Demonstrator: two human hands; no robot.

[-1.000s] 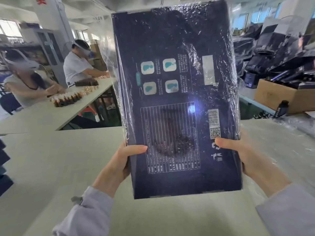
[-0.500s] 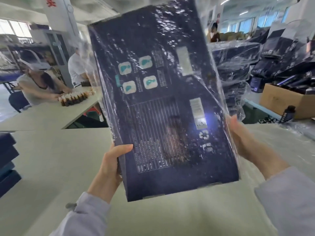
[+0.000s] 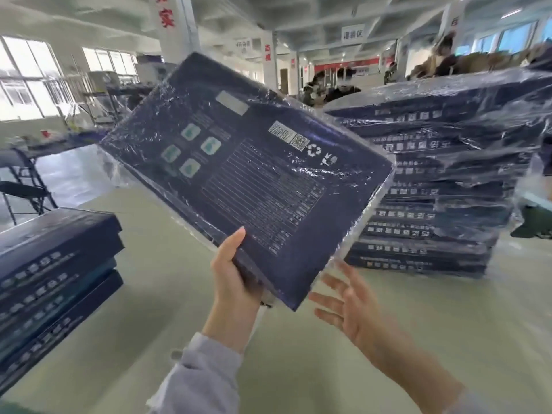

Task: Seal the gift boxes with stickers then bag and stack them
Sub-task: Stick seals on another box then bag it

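A flat dark blue gift box (image 3: pixel 248 174) in a clear plastic bag hangs tilted in the air, its printed back facing me. My left hand (image 3: pixel 236 276) grips its lower edge, thumb on the printed face. My right hand (image 3: pixel 349 306) is spread just below the box's near corner, fingers straight, apart from the box. To the right rises a tall stack of bagged boxes (image 3: pixel 433 186). A lower stack of bare boxes (image 3: pixel 53 273) lies at the left.
The pale table (image 3: pixel 298 354) runs under both stacks. A dark folding chair (image 3: pixel 21 180) stands at the far left. People sit behind the tall stack at the back. Loose plastic film lies at the right edge.
The view has swung right, bringing the tall bagged stack into sight. The box has tipped toward it. My right hand has let go of the box's side and now hovers below the corner.
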